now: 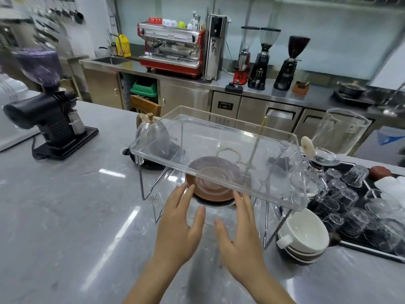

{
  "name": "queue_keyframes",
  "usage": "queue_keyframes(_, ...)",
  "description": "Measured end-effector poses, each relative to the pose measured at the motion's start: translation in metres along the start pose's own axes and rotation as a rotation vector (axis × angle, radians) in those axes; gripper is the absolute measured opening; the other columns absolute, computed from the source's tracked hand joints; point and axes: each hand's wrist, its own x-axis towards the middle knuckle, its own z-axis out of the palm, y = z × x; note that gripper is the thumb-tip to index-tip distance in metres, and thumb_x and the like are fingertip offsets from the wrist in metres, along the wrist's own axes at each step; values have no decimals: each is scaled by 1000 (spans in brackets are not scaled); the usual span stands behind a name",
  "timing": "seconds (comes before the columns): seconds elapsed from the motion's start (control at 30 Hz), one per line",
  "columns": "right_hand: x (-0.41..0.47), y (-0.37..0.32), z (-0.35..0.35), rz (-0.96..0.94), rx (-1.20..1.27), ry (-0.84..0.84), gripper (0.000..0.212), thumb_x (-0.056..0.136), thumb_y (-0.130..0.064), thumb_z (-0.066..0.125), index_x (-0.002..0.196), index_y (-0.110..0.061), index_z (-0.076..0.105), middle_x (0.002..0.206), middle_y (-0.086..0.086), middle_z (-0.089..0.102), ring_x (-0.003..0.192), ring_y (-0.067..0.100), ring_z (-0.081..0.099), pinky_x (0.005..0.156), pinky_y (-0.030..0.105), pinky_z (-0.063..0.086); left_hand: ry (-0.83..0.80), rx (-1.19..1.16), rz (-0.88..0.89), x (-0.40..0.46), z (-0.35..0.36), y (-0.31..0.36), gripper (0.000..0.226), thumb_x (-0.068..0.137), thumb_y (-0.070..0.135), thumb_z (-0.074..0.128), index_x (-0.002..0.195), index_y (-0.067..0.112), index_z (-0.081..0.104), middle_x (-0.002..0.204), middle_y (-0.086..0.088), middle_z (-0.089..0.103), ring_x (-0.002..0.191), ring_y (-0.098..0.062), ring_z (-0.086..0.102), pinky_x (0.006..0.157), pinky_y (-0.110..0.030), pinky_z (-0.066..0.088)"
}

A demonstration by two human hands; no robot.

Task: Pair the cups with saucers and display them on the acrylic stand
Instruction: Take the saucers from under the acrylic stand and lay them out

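A clear acrylic stand (pixel 219 137) with two tiers on thin metal legs stands in the middle of the grey counter. On its lower tier lies a brown saucer (pixel 213 181), seen through the top shelf. My left hand (pixel 182 224) and my right hand (pixel 238 229) are spread flat just in front of the stand, fingers apart, their tips close to the saucer's near edge; neither holds anything. To the right of the stand a white cup (pixel 304 231) rests on a stack of saucers (pixel 302 255).
A black tray (pixel 361 249) with several upturned glasses lies at the right. A glass kettle (pixel 153 134) stands behind the stand, a black coffee grinder (pixel 48 115) at the left. A tall glass jug (pixel 339 130) is at the back right.
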Motion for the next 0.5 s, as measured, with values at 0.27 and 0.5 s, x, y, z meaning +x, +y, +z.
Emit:
queue_keyframes(0.27,39,-16,12,0,97,156,54,94,-13,60,123,-50,33,121,-68,13,119,-40,14,95,-12,13,34,-80,8,47,-1,1,24,92,20,63,115,24,63,114,11,62,110,-1,54,93,-25,46)
queue_keyframes(0.5,62,-21,15,130,206,222,43,90,-2,63,101,-36,39,84,-13,54,92,-23,51,71,-9,34,-150,-266,-93,86,-7,20,55,82,10,69,77,64,62,73,26,69,68,6,64,60,-6,47)
